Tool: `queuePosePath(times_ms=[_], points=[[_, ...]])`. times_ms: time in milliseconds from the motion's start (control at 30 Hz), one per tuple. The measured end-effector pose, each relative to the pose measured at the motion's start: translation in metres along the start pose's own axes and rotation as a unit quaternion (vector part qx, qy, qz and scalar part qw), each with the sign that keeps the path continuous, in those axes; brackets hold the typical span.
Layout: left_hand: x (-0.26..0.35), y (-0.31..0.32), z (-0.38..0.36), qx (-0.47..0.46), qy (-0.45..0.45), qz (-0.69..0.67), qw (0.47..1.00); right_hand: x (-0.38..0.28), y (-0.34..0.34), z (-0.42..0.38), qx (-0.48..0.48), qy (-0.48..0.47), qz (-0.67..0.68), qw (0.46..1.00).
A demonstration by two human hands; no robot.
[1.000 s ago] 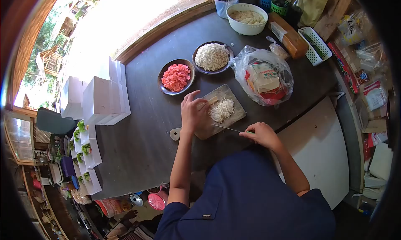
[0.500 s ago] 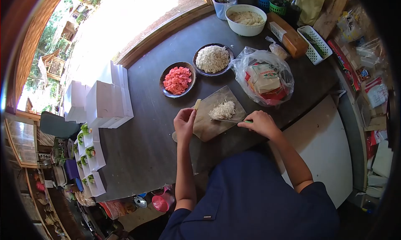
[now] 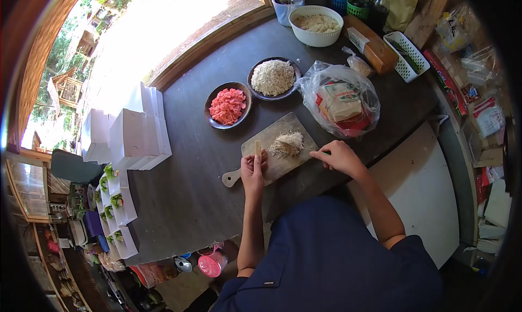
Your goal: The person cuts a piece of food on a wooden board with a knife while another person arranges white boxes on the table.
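My left hand (image 3: 254,169) is closed around a pale, stick-like piece of food (image 3: 258,147), which points up over the left part of the cutting board (image 3: 286,172). In my right hand (image 3: 338,157) is a knife (image 3: 298,148), its handle mostly hidden by my fingers. The thin blade reaches left into a heap of pale shreds (image 3: 287,141) on the board. Beyond the board stand a dark bowl of pink pieces (image 3: 228,106) and a dark bowl of white shreds (image 3: 273,77).
A clear plastic bag (image 3: 342,103) with packets inside lies right of the bowls. White boxes (image 3: 133,135) are stacked at the left, with open boxes of greens (image 3: 124,203) in front. A white basin (image 3: 317,28) and a slotted tray (image 3: 406,56) are at the back.
My left hand has moved right, uncovering the board's handle, and the stick now stands more upright. The knife blade has shifted from the near edge of the heap into the shreds.
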State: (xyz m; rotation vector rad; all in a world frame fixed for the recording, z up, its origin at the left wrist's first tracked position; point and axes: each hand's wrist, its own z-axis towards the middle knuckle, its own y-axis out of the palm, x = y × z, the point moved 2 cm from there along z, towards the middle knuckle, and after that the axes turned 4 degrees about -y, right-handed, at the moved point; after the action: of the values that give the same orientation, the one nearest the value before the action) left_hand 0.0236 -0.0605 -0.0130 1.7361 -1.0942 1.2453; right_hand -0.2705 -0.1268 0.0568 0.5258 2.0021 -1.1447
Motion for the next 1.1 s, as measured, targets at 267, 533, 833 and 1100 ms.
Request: queuePosePath(times_ms=[267, 533, 833, 1100], points=[[0.002, 0.017, -0.001, -0.027, -0.005, -0.047, 0.999, 0.005, -0.005, -0.009, 0.003, 0.024, 0.089, 0.996], [-0.002, 0.037, 0.004, -0.03, 0.027, -0.061, 0.997, 0.011, 0.007, -0.021, 0.118, 0.038, 0.077, 0.989], [-0.007, 0.031, 0.0, 0.006, 0.05, -0.035, 0.998, 0.006, 0.027, -0.025, 0.117, 0.026, 0.099, 0.988], [-0.005, 0.029, 0.005, -0.018, 0.073, -0.029, 0.997, -0.002, 0.024, -0.022, 0.136, 0.029, 0.101, 0.985]])
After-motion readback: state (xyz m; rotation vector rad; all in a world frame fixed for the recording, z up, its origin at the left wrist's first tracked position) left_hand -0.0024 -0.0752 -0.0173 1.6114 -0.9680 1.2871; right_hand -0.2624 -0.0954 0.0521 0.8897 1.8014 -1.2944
